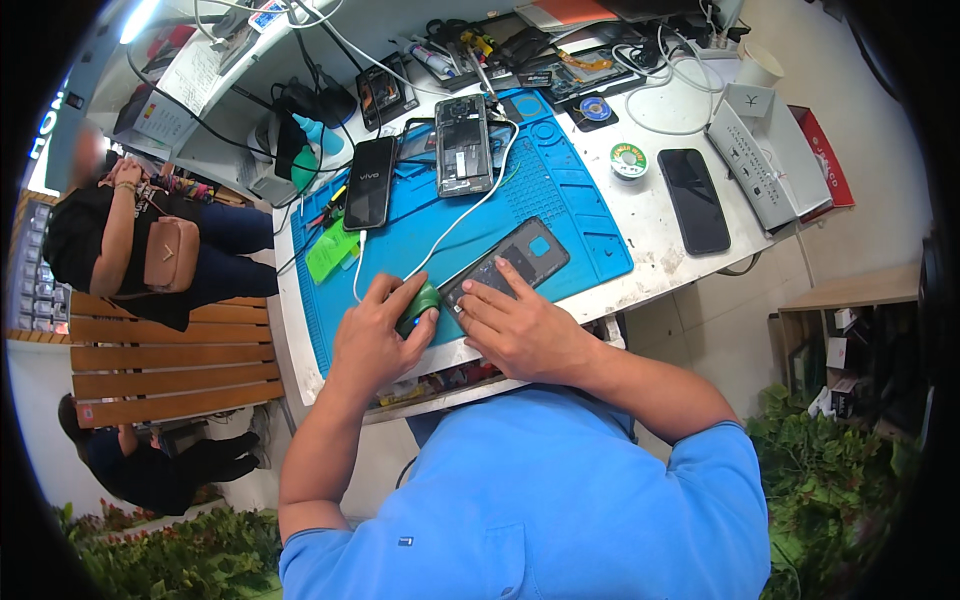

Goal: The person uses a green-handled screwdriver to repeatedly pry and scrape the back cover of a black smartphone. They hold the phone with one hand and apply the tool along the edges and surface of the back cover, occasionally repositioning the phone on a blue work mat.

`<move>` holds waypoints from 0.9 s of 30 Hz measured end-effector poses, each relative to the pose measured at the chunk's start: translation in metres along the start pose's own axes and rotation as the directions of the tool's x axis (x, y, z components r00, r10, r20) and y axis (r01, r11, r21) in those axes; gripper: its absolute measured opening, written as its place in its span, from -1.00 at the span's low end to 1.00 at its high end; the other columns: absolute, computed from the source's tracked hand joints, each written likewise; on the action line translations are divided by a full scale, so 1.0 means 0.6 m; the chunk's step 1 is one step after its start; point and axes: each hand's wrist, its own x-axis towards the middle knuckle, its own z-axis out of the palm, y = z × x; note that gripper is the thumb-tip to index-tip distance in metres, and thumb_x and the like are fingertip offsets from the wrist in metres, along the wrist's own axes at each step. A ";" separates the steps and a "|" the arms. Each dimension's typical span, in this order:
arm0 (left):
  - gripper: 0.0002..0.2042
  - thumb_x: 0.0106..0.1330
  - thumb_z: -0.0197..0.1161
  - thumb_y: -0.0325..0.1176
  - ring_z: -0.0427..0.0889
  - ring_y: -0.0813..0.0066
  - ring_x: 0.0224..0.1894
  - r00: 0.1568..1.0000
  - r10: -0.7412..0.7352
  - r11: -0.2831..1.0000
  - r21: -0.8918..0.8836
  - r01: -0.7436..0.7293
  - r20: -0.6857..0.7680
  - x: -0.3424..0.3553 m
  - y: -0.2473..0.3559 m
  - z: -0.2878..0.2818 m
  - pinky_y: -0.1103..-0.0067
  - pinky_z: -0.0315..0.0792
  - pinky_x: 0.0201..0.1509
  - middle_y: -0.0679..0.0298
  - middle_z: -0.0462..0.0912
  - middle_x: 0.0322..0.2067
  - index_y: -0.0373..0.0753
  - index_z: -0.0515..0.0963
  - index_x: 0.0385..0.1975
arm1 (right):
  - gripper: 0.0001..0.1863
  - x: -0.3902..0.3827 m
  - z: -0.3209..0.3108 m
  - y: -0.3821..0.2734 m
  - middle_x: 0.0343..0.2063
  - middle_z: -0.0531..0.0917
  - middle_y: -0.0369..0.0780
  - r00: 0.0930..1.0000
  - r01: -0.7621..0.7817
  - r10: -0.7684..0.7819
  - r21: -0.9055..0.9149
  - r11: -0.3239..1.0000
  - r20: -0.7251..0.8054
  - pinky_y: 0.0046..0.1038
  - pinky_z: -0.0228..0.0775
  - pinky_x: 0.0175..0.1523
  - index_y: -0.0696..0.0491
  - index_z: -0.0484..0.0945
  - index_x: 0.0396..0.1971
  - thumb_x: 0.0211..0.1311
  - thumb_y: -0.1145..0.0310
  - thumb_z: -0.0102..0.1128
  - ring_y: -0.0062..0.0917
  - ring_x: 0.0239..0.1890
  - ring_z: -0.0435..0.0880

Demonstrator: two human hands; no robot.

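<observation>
My left hand (382, 328) is closed around a green rounded object (424, 299) whose kind I cannot make out. Its fingers wrap over the top, beside the left end of a dark grey phone back panel (537, 250). This panel lies slantwise on the blue work mat (585, 235), with a square camera cutout at its far right end. Across the panel's lower left part rests my right hand (525, 330), fingers spread and pressed flat on its surface.
Behind the hands lie a black phone (371, 184) on a white cable and an opened phone (463, 150). A solder spool (628, 161), another phone (694, 201) and a white box (760, 160) stand right. Tools crowd the back. A person (125, 225) stands beyond the table's left.
</observation>
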 end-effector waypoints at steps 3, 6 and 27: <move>-0.53 0.49 0.58 -0.23 0.88 0.01 -0.14 1.000 -0.016 1.000 0.001 0.016 -0.013 -0.003 0.000 0.000 0.28 0.75 -0.07 0.06 0.80 0.02 -0.19 0.81 0.36 | -0.62 0.001 0.001 -0.001 0.19 0.81 0.02 1.000 0.006 -0.006 -0.009 1.000 -0.003 0.39 0.43 0.62 0.24 0.78 0.10 0.57 0.22 0.37 -0.09 0.46 0.75; -0.53 0.50 0.57 -0.22 0.88 0.03 -0.19 0.997 0.004 1.000 -0.003 -0.004 -0.071 0.009 -0.010 0.015 0.27 0.75 -0.10 0.06 0.80 0.02 -0.18 0.82 0.36 | -0.61 0.002 -0.003 -0.001 0.19 0.81 0.02 1.000 0.006 -0.006 0.000 1.000 0.007 0.38 0.45 0.62 0.24 0.78 0.11 0.56 0.21 0.38 -0.09 0.46 0.75; -0.53 0.47 0.58 -0.17 0.91 0.04 -0.22 0.995 0.072 0.997 0.015 -0.071 -0.070 0.005 -0.027 0.004 0.26 0.76 -0.17 0.11 0.82 0.03 -0.10 0.83 0.35 | -0.64 0.003 -0.005 -0.001 0.18 0.81 0.01 1.000 -0.002 0.002 0.002 1.000 -0.007 0.37 0.48 0.60 0.23 0.79 0.09 0.56 0.24 0.37 -0.12 0.44 0.76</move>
